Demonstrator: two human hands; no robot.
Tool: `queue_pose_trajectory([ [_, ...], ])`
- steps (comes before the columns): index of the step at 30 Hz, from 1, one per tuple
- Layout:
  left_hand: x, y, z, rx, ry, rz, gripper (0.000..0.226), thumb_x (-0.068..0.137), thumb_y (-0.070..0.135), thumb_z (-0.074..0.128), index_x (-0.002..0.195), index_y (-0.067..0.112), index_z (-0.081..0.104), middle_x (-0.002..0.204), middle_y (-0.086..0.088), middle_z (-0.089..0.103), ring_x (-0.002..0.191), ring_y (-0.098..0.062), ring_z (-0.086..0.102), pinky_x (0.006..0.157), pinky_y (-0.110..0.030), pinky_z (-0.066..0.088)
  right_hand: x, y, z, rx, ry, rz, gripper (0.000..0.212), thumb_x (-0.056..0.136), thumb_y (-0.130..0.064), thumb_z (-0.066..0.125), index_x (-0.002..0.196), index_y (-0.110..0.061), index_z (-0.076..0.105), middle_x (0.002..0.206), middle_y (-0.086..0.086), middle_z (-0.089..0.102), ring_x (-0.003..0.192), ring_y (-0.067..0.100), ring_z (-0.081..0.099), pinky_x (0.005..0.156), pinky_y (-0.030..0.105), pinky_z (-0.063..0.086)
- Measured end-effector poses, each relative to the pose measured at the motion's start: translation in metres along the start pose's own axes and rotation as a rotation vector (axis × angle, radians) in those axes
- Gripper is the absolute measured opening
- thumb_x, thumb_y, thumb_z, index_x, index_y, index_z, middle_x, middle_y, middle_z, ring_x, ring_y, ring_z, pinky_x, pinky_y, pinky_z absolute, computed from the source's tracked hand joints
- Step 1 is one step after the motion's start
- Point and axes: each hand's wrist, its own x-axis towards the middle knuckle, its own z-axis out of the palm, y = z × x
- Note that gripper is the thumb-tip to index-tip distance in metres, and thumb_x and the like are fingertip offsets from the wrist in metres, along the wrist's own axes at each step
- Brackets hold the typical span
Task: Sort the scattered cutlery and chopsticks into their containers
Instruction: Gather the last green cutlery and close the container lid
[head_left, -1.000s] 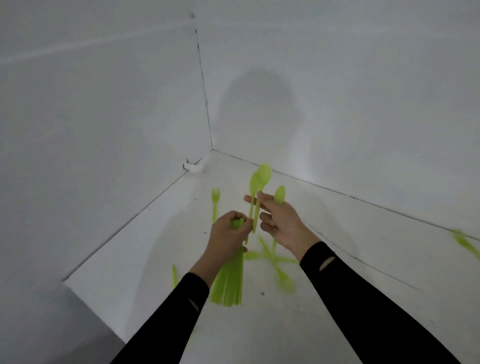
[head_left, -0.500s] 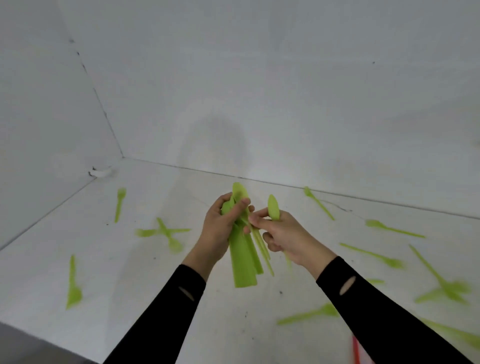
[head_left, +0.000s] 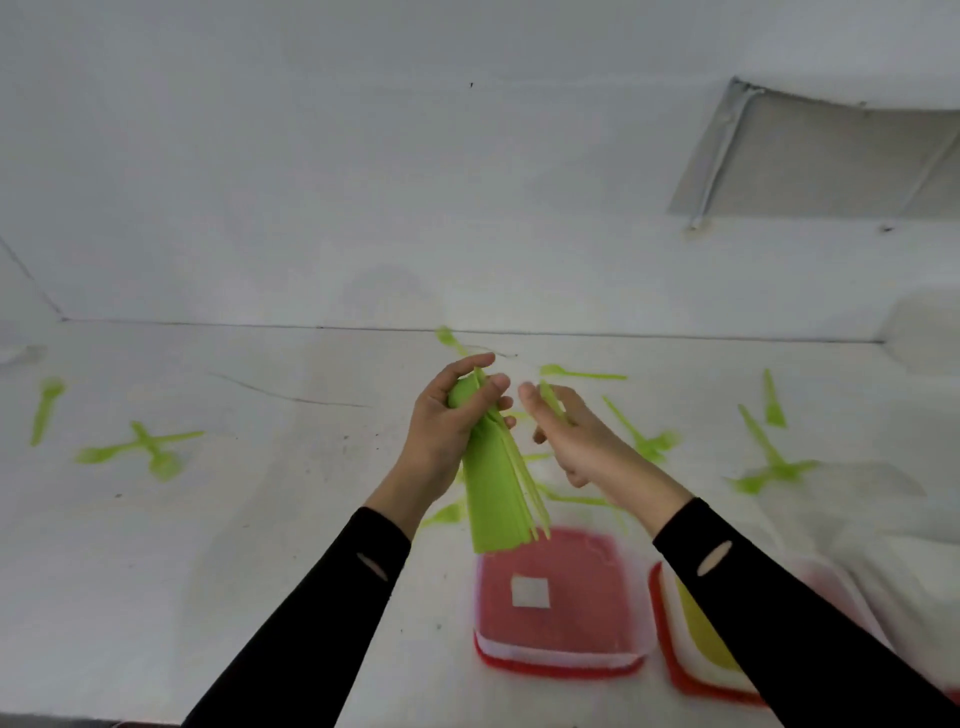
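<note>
Since half a second ago the right hand (head_left: 566, 436) has been drawn off the fanned bundle of bright green plastic cutlery (head_left: 498, 493), so that a gap is now seen between the two hands. One slim bright green plastic piece (head_left: 551, 402) is pinched by the right thumb against loosely curled fingers; whether it is a spoon or a fork cannot be told. The bundle's heads are clenched in the left hand (head_left: 447, 431), and its handles hang down towards a square red-rimmed plastic container with a white label (head_left: 558, 597), newly brought into view. Beside that, a second red-rimmed container with a yellow inside (head_left: 698, 629) is partly hidden by the black right sleeve (head_left: 779, 597). More green cutlery (head_left: 140, 447) is left scattered over the white surface (head_left: 260, 519). Gathering is judged to be giving way to depositing: the bundle would next need to be lowered into the matching container, with the kinds told apart first
</note>
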Motion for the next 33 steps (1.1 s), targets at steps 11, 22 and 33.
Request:
queue_pose_trajectory([
  [11, -0.019, -0.03, 0.037, 0.157, 0.029, -0.054, 0.031, 0.087, 0.023, 0.072, 0.117, 0.019, 0.068, 0.098, -0.01, 0.075, 0.087, -0.023, 0.072, 0.073, -0.029, 0.059, -0.007, 0.024, 0.009, 0.091, 0.01, -0.022, 0.075, 0.074, -0.083, 0.014, 0.118, -0.04, 0.057, 0.12, 0.005, 0.055, 0.105, 0.018, 0.056, 0.089, 0.039, 0.047],
  [22, -0.019, -0.025, 0.035, 0.074, 0.173, 0.083, 0.036, 0.075, 0.035, 0.08, 0.092, 0.006, 0.067, 0.084, -0.001, 0.071, 0.081, -0.027, 0.072, 0.078, -0.047, 0.059, -0.042, 0.056, -0.002, 0.159, -0.253, -0.243, 0.054, 0.1, -0.021, 0.055, 0.126, -0.066, 0.039, 0.089, 0.008, 0.059, 0.088, 0.026, 0.06, 0.086, 0.023, 0.048],
  [33, -0.03, -0.051, 0.052, 0.056, 0.331, 0.029, 0.019, 0.089, 0.033, 0.07, 0.093, 0.016, 0.063, 0.072, 0.012, 0.068, 0.083, -0.015, 0.068, 0.082, -0.036, 0.057, -0.045, 0.076, 0.029, -0.182, 0.087, -0.349, 0.096, 0.075, -0.018, 0.071, 0.153, -0.039, 0.02, 0.12, -0.002, 0.052, 0.104, 0.013, 0.057, 0.084, 0.036, 0.053],
])
